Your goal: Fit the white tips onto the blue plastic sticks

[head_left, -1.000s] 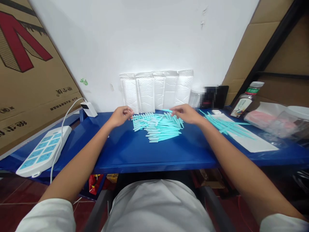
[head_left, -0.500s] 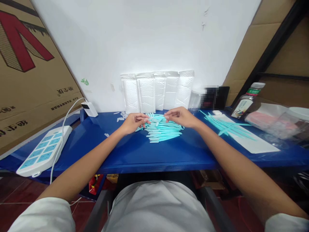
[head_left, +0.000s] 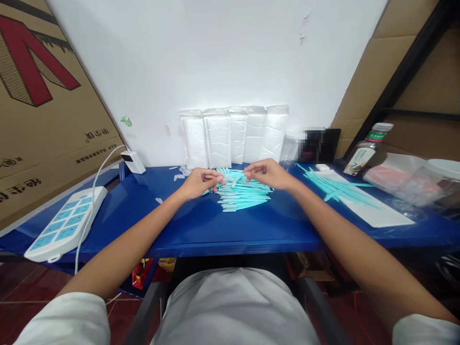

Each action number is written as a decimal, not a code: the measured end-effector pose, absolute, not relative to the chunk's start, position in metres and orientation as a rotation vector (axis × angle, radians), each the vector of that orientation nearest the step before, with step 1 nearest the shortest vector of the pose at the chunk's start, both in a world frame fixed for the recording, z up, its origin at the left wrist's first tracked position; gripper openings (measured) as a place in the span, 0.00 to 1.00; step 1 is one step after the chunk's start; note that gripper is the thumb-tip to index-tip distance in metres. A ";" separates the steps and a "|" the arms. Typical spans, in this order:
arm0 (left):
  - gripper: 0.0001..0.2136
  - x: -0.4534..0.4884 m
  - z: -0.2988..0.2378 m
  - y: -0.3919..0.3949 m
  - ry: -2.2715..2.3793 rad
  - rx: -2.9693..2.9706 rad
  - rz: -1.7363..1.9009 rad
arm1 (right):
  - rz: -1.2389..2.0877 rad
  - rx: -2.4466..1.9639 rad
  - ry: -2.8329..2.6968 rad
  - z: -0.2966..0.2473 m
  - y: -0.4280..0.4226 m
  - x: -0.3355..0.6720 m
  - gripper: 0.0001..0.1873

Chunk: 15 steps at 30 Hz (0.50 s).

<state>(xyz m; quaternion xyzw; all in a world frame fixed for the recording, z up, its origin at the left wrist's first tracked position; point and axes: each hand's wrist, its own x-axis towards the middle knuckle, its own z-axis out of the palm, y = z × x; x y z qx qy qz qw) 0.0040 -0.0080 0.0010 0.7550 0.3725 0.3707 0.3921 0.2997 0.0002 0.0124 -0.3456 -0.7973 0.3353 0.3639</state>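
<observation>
As two bare hands face each other above a heap of slim turquoise plastic-looking sticks (head_left: 244, 199), the left hand (head_left: 201, 183) and the right hand (head_left: 269, 173) stand just apart, likely placed so both can work at one spot. On each, thumb and forefinger are bent close to a pinch; from where I stand, whatever lies between is too small to make out, and I cannot tell whether they are clamped on a stick.

The heap lies directly beneath on a glossy blue tabletop (head_left: 201, 230), within easy reach of both hands. Beyond the left wrist are small translucent strips (head_left: 185, 170). White padded envelopes (head_left: 219, 141) lean against the wall, and to the right more turquoise sticks (head_left: 338, 189) cross a flat white sheet (head_left: 390, 214), probably to keep the groups apart.
</observation>
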 end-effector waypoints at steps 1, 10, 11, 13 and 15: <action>0.22 0.004 0.001 -0.008 0.942 1.923 0.934 | 0.881 -0.885 -2.047 0.012 -0.001 0.298 0.24; 0.23 0.013 -0.010 -0.008 0.925 1.966 0.871 | 0.986 -0.837 -2.059 -0.002 -0.002 0.279 0.23; 0.24 0.012 -0.006 -0.005 0.968 2.029 0.913 | 0.930 -0.851 -2.054 -0.003 0.000 0.280 0.22; 0.24 0.000 0.008 0.001 1.118 2.208 1.020 | 0.755 -0.884 -2.053 -0.003 0.006 0.284 0.20; 0.23 -0.024 0.029 0.006 1.324 2.405 1.000 | 0.595 -0.932 -2.087 -0.002 0.010 0.289 0.19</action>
